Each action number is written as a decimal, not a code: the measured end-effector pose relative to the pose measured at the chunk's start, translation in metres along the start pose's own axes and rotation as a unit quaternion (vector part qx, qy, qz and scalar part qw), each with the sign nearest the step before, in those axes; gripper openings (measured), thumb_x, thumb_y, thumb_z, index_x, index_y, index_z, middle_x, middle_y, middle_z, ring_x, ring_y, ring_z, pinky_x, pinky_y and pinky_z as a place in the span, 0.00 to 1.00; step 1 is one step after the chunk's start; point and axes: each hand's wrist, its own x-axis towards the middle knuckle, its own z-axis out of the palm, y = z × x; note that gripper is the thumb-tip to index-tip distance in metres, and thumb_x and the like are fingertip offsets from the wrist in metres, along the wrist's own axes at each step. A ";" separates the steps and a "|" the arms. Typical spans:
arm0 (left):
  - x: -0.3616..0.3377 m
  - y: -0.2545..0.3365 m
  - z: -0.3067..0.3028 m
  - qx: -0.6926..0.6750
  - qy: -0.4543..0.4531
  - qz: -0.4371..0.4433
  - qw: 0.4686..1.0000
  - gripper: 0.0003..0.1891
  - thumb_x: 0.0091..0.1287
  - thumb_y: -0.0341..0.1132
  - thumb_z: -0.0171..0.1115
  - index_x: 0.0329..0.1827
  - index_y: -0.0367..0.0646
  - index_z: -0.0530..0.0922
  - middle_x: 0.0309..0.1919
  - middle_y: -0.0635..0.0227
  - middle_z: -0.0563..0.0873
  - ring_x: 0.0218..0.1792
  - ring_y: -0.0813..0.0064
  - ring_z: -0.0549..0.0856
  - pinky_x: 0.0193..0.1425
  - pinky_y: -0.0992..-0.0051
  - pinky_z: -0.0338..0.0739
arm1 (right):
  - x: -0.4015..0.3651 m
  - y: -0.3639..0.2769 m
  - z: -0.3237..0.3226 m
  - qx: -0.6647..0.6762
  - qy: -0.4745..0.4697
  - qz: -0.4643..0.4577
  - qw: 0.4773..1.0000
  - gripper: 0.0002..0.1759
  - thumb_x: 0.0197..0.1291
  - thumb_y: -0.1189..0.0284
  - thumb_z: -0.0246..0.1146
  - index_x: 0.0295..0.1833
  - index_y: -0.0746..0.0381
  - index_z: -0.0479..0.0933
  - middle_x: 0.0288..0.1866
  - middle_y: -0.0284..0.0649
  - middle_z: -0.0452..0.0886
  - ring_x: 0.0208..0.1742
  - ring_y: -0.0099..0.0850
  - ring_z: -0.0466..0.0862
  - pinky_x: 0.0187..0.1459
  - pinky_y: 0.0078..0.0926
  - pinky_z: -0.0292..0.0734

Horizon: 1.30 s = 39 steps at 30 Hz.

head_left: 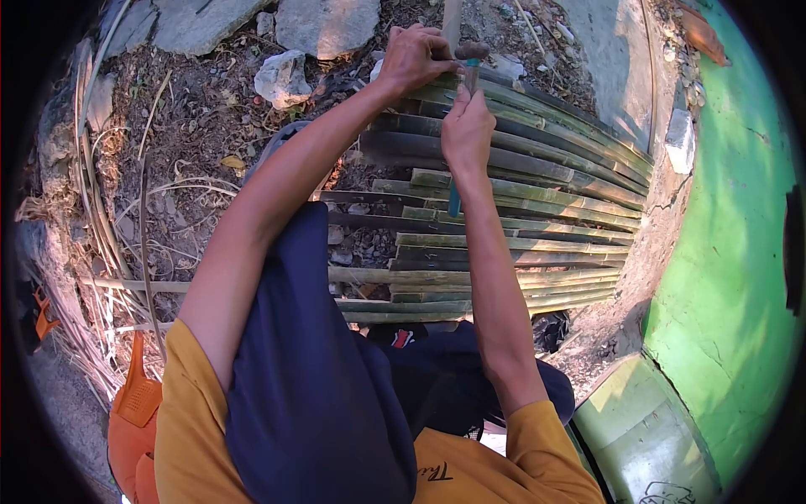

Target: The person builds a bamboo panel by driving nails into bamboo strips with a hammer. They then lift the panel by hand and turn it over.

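Note:
My right hand (pixel 468 134) is wrapped round a hammer (pixel 454 200) with a teal handle. The hammer's head points away from me, at the far edge of a row of split bamboo slats (pixel 579 181). Close beside that head, my left hand (pixel 414 60) has its thumb and fingers pinched together over the far slats. Whatever sits between those fingertips is too small to make out. The slats lie side by side, some green and some dark, with their left ends uneven.
A green wall (pixel 722 218) runs along the right side. Stone slabs (pixel 323 25) and a pale rock (pixel 283 79) lie at the far left. Thin bamboo strips (pixel 96 197) are heaped on the left, near an orange object (pixel 134 412). My bent knee (pixel 306 336) is left of the slats.

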 end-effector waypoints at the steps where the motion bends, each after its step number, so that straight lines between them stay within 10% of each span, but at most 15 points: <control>1: 0.002 0.000 0.000 -0.001 -0.010 -0.006 1.000 0.18 0.54 0.53 0.85 0.28 0.48 0.91 0.31 0.75 0.88 0.44 0.66 0.86 0.54 0.60 0.67 | 0.002 0.001 -0.004 0.012 0.005 0.012 1.000 0.20 0.84 0.61 0.53 0.47 0.70 0.75 0.30 0.67 0.82 0.39 0.72 0.83 0.36 0.66 0.72; 27: 0.000 0.006 -0.002 0.021 0.032 0.024 0.999 0.18 0.51 0.50 0.86 0.27 0.45 0.91 0.27 0.72 0.86 0.37 0.68 0.85 0.45 0.63 0.75 | -0.004 -0.008 -0.003 0.061 0.037 -0.019 0.997 0.19 0.84 0.62 0.53 0.49 0.69 0.76 0.29 0.67 0.82 0.39 0.71 0.84 0.37 0.66 0.70; 39: -0.013 -0.001 -0.012 0.010 -0.015 0.020 1.000 0.19 0.56 0.54 0.83 0.37 0.50 0.91 0.40 0.76 0.88 0.51 0.68 0.84 0.62 0.61 0.68 | 0.005 -0.016 -0.024 0.122 0.047 0.029 0.991 0.21 0.85 0.59 0.54 0.47 0.69 0.75 0.23 0.55 0.79 0.26 0.58 0.83 0.30 0.52 0.71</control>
